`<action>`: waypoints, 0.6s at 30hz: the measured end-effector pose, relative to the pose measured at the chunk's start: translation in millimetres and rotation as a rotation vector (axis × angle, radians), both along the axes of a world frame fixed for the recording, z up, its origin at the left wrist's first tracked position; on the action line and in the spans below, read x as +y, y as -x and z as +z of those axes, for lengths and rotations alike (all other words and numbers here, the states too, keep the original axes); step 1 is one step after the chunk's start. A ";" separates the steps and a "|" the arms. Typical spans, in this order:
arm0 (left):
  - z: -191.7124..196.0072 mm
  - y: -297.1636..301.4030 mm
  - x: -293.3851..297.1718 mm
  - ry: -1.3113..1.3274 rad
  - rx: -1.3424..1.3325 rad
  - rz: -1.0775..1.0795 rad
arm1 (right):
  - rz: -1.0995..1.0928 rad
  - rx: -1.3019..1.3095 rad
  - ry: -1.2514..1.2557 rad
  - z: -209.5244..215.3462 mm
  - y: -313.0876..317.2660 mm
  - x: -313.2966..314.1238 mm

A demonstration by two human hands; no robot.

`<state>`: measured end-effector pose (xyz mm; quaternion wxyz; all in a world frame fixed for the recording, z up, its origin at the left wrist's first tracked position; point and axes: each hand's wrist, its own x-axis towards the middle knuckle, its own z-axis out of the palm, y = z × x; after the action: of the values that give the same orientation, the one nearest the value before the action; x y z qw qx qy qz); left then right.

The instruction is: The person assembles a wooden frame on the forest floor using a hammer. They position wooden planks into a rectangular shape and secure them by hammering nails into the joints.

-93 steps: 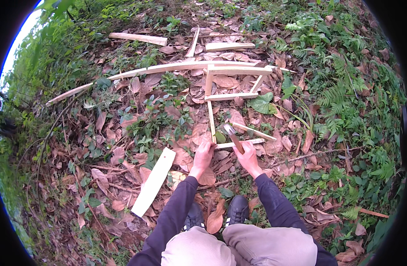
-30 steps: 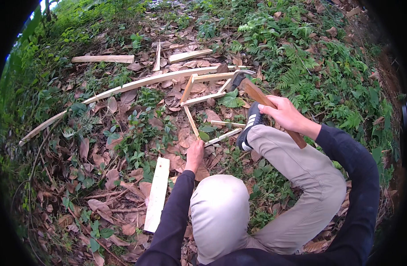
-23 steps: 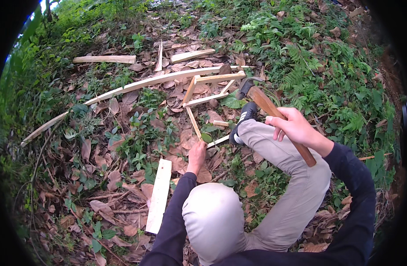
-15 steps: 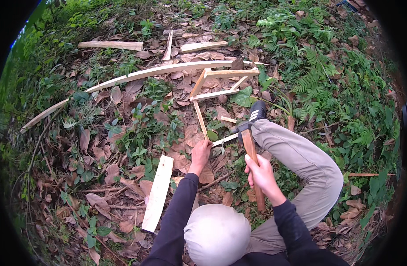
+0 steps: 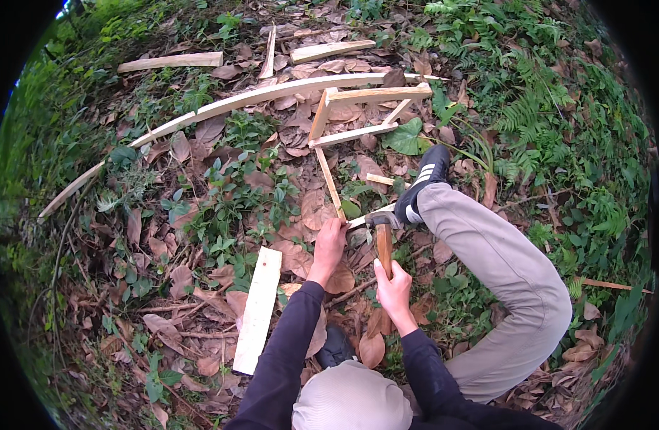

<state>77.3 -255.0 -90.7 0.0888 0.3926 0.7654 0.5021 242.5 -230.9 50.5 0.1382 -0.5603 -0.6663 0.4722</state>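
Observation:
My right hand [image 5: 394, 289] is wrapped round the wooden handle of a hammer [image 5: 384, 247]. The dark hammer head hangs over a pale wooden strip [image 5: 361, 220], close to my left fingers. My left hand [image 5: 329, 247] is closed at the corner where that strip meets a thin wooden stick [image 5: 328, 180]; whether a nail is between the fingertips is too small to tell. Beyond it, the stick reaches a box-like frame of wooden strips [image 5: 354, 135] lying on the leaves. My dark shoe [image 5: 424, 185] rests by the right end of the pale strip.
A flat board [image 5: 259, 309] lies left of my left forearm. A long curved wooden slat [image 5: 229, 105] runs behind the frame. Short wood pieces [image 5: 172, 62] lie farther off. Dry leaves, green plants and ferns [image 5: 523, 115] cover the ground. My bent right leg [image 5: 498, 276] is at the right.
My right hand has moved left with the hammer, bringing its head from near my shoe to close beside my left fingers. The left hand stays at the corner. The view has shifted slightly.

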 end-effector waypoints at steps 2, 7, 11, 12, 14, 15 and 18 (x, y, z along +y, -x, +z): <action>2.2 1.5 7.3 -0.032 -0.031 -0.010 | 0.037 -0.001 -0.128 -16.5 -10.3 2.7; 9.2 6.1 3.1 -0.033 0.011 -0.044 | 0.048 0.019 -0.159 -18.6 -13.7 1.4; 12.0 6.0 4.0 -0.020 0.015 -0.061 | 0.053 -0.006 -0.147 -21.0 -17.9 5.4; 11.8 8.0 3.2 0.000 0.006 -0.068 | 0.055 -0.008 -0.144 -22.0 -17.4 5.9; 11.7 9.7 2.0 0.002 -0.012 -0.064 | 0.063 -0.008 -0.192 -24.9 -15.4 5.6; 11.6 10.0 1.0 -0.016 -0.021 -0.053 | 0.067 -0.007 -0.215 -26.9 -14.0 5.8; 9.2 16.2 -4.9 -0.015 -0.076 -0.031 | 0.103 0.025 -0.423 -24.8 12.7 13.3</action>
<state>61.1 -259.8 -81.5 0.1225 0.3858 0.7515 0.5210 229.9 -217.6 25.7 0.2366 -0.4783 -0.7764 0.3352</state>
